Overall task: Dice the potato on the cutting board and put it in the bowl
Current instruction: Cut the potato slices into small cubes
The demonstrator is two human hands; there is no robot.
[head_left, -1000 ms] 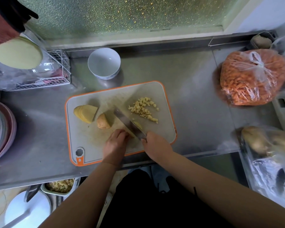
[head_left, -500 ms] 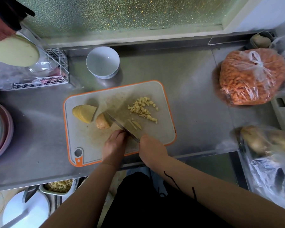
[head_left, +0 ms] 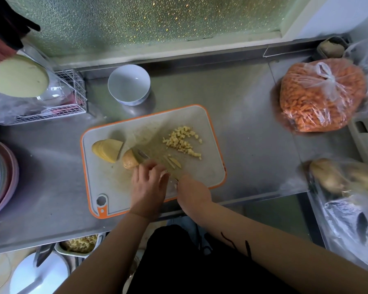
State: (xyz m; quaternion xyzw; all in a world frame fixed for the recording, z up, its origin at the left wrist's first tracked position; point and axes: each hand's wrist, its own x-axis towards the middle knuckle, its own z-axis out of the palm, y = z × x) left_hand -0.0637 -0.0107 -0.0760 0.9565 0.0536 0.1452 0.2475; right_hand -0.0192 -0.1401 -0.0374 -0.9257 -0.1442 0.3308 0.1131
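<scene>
Partway: diced potato pile (head_left: 182, 142) on cutting board (head_left: 208, 166); sliced stack (head_left: 106, 150), uncut end piece (head_left: 129, 160), few strips (head_left: 174, 162) remain. White bowl (head_left: 129, 83) empty. Right hand (head_left: 192, 190) grasps knife (head_left: 144, 155); left hand (head_left: 149, 185) grip unclear.

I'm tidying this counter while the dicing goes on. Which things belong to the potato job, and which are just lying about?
In use:
cutting board
knife
diced potato
potato slices
potato end piece
white bowl, nothing in it yet
left hand
right hand

Lying about:
bag of chopped carrot
bagged potatoes
wire rack
stacked plates
</scene>
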